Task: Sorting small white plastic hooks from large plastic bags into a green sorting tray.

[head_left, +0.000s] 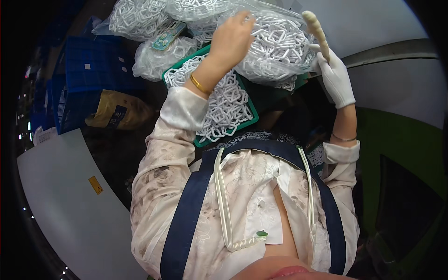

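My left hand [233, 38] is bare, with a gold bangle at its wrist. It is raised at the left edge of a clear plastic bag [275, 39] full of white plastic chain links, its fingers loosely bent and somewhat apart. I cannot tell whether they touch the bag. A white glove covers my right hand [335, 77], which is closed on the lower end of a beige, knobbly stick-like thing [315, 29] standing up beside the bag's right side. Below my left forearm is a green crate [249, 105] holding white chain.
More clear bags of white links [140, 18] are heaped at the far left. A phone in a patterned case [169, 36] lies on them. Blue crates [88, 65] and a brown paper sack [116, 109] stand to the left, above a grey panel [70, 186].
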Demonstrator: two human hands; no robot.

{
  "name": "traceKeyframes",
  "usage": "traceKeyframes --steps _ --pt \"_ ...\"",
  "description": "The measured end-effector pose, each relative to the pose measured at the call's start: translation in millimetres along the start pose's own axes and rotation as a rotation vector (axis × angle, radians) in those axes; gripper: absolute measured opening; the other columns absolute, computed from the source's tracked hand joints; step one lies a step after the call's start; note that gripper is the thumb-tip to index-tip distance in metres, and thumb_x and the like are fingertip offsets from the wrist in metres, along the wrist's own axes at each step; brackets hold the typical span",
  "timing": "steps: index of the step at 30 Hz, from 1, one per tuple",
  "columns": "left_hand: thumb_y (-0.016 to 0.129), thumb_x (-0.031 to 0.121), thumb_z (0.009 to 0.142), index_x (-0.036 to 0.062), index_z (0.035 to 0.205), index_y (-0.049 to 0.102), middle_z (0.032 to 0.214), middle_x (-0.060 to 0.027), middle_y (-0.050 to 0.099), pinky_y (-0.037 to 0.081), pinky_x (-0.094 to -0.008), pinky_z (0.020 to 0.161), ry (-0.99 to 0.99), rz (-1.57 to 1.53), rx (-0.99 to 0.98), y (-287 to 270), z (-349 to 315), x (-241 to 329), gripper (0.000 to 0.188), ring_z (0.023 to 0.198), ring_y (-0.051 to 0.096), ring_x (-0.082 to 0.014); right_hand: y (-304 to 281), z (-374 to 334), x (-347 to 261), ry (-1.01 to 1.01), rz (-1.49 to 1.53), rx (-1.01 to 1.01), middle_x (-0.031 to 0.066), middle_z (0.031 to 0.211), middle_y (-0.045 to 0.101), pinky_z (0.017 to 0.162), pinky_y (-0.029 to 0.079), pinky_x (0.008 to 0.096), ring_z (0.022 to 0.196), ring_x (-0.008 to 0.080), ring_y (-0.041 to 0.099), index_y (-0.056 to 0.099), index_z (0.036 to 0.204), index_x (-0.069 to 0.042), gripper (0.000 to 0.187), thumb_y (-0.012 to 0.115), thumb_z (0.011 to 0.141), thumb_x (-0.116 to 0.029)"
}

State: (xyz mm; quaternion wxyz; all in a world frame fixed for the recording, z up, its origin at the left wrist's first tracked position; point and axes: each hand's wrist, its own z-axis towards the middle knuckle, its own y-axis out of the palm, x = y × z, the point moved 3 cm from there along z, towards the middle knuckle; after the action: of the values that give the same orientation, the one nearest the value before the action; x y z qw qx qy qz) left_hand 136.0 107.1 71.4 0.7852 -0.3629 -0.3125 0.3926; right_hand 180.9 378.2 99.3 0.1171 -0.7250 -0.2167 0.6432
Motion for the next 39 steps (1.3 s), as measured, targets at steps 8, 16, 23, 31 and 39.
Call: traceKeyframes --steps 8,16,23,31,39 --pt "0.073 0.028 0.085 0.0127 0.087 0.075 0.095 -0.0036 0.069 0.04 -0.0457 0.099 0.132 0.036 -0.304 -11.1 -64.2 42.9 0.015 0.1 0.062 -0.0227 10.4 2.8 -5.5 0.022 -0.861 -0.131 0.0194 0.09 0.067 0.076 0.05 0.0462 0.089 0.038 0.067 0.064 0.103 -0.007 0.024 0.054 0.099 -0.029" --pt "0.056 0.03 0.095 0.0098 0.097 0.072 0.105 -0.0041 0.071 0.042 -0.0447 0.094 0.147 0.264 -0.611 26.8 -26.4 45.6 0.026 0.104 0.064 -0.0272 -4.9 92.2 4.3 0.101 -1.1 -0.114 0.02 0.106 0.071 0.087 0.054 0.0471 0.1 0.0402 0.067 0.073 0.106 -0.012 0.027 0.054 0.097 -0.028" --pt "0.06 0.03 0.09 0.0084 0.105 0.07 0.11 -0.0067 0.069 0.048 -0.0475 0.092 0.064 0.215 -0.47 98.0 21.9 24.0 0.028 0.105 0.063 -0.0303 11.4 89.9 -8.5 0.156 -1.117 0.037 0.0184 0.117 0.071 0.09 0.055 0.047 0.107 0.0374 0.069 0.074 0.114 -0.011 0.033 0.051 0.097 -0.027" --pt "0.066 0.034 0.091 0.0052 0.109 0.069 0.117 -0.0097 0.066 0.049 -0.0424 0.091 0.039 0.084 -0.312 32.4 -5.2 4.2 0.035 0.108 0.062 -0.0299 -19.5 41.7 -30.1 0.263 -1.283 -0.063 0.0181 0.109 0.073 0.085 0.056 0.047 0.103 0.0365 0.07 0.075 0.108 -0.01 0.034 0.053 0.1 -0.034" --pt "0.067 0.034 0.092 0.0171 0.121 0.068 0.128 -0.0047 0.064 0.036 -0.048 0.106 0.195 -0.183 -0.316 38.5 -43.7 65.4 0.034 0.122 0.057 -0.0246 37.1 66.6 8.8 0.063 -1.161 -0.089 0.0178 0.105 0.071 0.085 0.055 0.0504 0.098 0.0417 0.068 0.071 0.104 -0.014 0.024 0.05 0.095 -0.023"
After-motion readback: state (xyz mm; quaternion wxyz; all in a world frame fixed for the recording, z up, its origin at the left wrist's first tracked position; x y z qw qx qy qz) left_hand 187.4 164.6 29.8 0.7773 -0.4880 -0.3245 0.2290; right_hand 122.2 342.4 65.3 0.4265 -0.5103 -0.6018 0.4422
